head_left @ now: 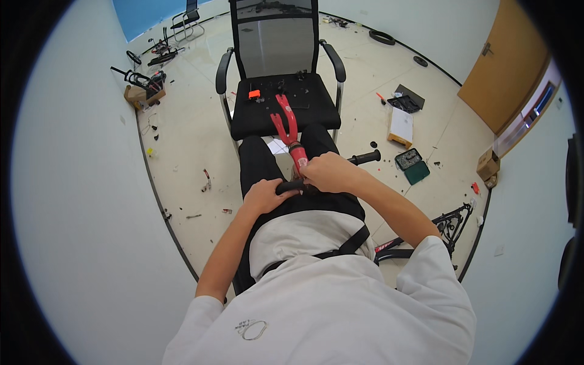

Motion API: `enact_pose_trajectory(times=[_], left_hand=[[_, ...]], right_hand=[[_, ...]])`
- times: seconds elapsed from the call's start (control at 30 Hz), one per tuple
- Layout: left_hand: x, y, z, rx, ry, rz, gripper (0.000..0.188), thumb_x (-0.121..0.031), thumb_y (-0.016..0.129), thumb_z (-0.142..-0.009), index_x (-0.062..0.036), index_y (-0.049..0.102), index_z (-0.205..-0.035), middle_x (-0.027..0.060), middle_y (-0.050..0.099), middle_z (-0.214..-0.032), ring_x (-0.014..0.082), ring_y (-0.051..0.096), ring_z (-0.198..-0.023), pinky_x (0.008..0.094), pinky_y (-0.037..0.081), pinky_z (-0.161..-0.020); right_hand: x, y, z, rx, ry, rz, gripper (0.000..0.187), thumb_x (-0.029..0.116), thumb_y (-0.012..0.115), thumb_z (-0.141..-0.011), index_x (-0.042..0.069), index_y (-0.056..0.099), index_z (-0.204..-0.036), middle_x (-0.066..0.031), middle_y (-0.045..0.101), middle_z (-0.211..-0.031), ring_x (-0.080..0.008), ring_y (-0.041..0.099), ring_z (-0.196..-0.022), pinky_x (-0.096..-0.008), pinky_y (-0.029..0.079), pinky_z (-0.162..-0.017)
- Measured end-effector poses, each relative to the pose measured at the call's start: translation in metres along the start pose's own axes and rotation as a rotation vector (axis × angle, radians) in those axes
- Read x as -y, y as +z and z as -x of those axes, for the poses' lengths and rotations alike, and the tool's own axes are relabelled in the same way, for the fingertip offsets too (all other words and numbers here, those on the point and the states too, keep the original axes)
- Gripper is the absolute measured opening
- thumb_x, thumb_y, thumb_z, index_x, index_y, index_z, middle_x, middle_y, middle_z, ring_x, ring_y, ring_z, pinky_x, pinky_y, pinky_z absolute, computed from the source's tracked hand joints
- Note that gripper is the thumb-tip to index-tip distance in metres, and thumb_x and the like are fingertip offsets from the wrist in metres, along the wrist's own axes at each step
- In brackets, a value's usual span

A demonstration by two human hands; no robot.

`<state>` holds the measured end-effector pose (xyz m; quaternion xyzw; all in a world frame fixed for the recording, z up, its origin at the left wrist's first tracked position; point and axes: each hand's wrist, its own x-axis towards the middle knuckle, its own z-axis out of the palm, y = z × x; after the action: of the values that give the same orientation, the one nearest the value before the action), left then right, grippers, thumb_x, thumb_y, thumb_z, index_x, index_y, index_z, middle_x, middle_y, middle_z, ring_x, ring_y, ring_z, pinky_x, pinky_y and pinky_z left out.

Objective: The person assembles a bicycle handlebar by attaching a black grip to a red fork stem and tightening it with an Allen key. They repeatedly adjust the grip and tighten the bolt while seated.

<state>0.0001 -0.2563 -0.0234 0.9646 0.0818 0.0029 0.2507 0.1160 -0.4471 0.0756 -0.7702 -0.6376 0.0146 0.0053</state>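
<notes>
A red bicycle fork [292, 126] with its red tube lies along my lap, its two prongs pointing away to the chair seat. A black handlebar [291, 186] crosses its near end, with a black grip [367, 157] sticking out at the right. My left hand [263, 196] is wrapped round the handlebar's left end. Closed over the middle, where the bar meets the red tube, is my right hand [328, 171]; its fingertips and the joint under them are mostly hidden.
Before me stands a black office chair [286, 109] with an orange item [254, 94] and small parts on its seat. To the right lie an open green case [412, 166], a white-and-yellow box [400, 126] and a black bicycle frame [450, 228]. A cardboard box [146, 95] sits far left.
</notes>
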Motion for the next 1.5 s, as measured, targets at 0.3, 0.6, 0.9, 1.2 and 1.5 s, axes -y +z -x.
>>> enact_pose_trajectory(times=[0.3,0.6,0.9,1.2,1.5], left_hand=[[-0.001,0.000,-0.001,0.000,-0.007,-0.009,0.066,-0.070,0.065,-0.083,-0.0043,0.071,-0.090,0.0200,0.070,-0.077,0.0387,0.070,-0.079,0.0463,0.056,-0.072],[0.004,0.003,-0.002,0.011,-0.003,0.000,0.066,-0.070,0.064,-0.083,-0.0049,0.071,-0.091,0.0201,0.071,-0.080,0.0384,0.070,-0.080,0.0462,0.056,-0.073],[-0.002,-0.002,0.000,0.029,-0.014,0.000,0.066,-0.070,0.064,-0.083,-0.0041,0.071,-0.091,0.0197,0.071,-0.080,0.0380,0.070,-0.081,0.0459,0.056,-0.074],[0.007,0.006,-0.003,-0.004,0.004,0.000,0.067,-0.071,0.064,-0.083,-0.0050,0.072,-0.092,0.0193,0.071,-0.080,0.0380,0.071,-0.081,0.0464,0.056,-0.074],[0.000,0.001,0.001,0.000,-0.002,-0.001,0.065,-0.069,0.065,-0.083,-0.0045,0.072,-0.089,0.0191,0.071,-0.077,0.0378,0.070,-0.078,0.0461,0.056,-0.072]], right_hand=[[-0.029,-0.002,0.007,-0.223,0.023,-0.229,0.019,0.020,0.066,-0.090,0.002,0.069,-0.091,-0.0156,0.067,-0.083,-0.0362,0.067,-0.083,-0.0444,0.053,-0.076],[-0.035,0.002,0.005,-0.077,0.136,-0.330,0.018,0.017,0.067,-0.088,0.000,0.070,-0.087,-0.0207,0.069,-0.083,-0.0400,0.068,-0.083,-0.0484,0.053,-0.077],[-0.037,0.016,0.000,-0.082,0.159,-0.137,0.018,0.019,0.066,-0.087,0.001,0.070,-0.084,-0.0199,0.069,-0.082,-0.0395,0.068,-0.080,-0.0482,0.054,-0.074],[-0.033,0.020,-0.004,-0.067,0.129,-0.096,0.016,0.016,0.069,-0.084,0.001,0.069,-0.079,-0.0202,0.068,-0.079,-0.0381,0.069,-0.078,-0.0463,0.055,-0.071],[-0.014,0.019,-0.011,-0.096,0.024,0.153,0.006,0.007,0.072,-0.074,0.003,0.070,-0.078,-0.0161,0.069,-0.078,-0.0333,0.071,-0.073,-0.0405,0.057,-0.065]])
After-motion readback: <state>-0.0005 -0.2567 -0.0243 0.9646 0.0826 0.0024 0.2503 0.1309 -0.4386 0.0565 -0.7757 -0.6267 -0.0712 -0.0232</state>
